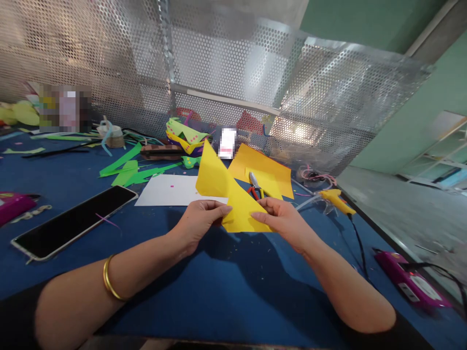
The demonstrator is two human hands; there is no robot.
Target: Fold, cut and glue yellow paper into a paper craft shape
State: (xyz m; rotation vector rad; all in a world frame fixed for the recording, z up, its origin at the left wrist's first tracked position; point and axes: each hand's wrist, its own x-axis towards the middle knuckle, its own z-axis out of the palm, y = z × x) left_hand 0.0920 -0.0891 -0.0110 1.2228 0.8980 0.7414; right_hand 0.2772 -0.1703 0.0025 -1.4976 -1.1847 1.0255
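A bright yellow sheet of paper (239, 206) is held up over the table between my hands, its upper left part bent into a pointed flap. My left hand (202, 218) pinches its lower left edge between thumb and fingers. On the right side, my right hand (279, 218) grips the sheet the same way, thumb on top. Just behind the paper lie pliers (254, 180) with red and yellow handles, partly covered by it. They rest on orange-yellow sheets (280, 170). A white sheet (160, 192) lies behind my left hand.
At the left lies a phone (75, 221) with a dark screen. Green paper strips (126, 170) and a decorated paper piece (186, 133) are farther back. To the right are a yellow glue gun (337, 200) and a purple power strip (412, 282). A perforated metal panel (226, 63) borders the table (233, 301).
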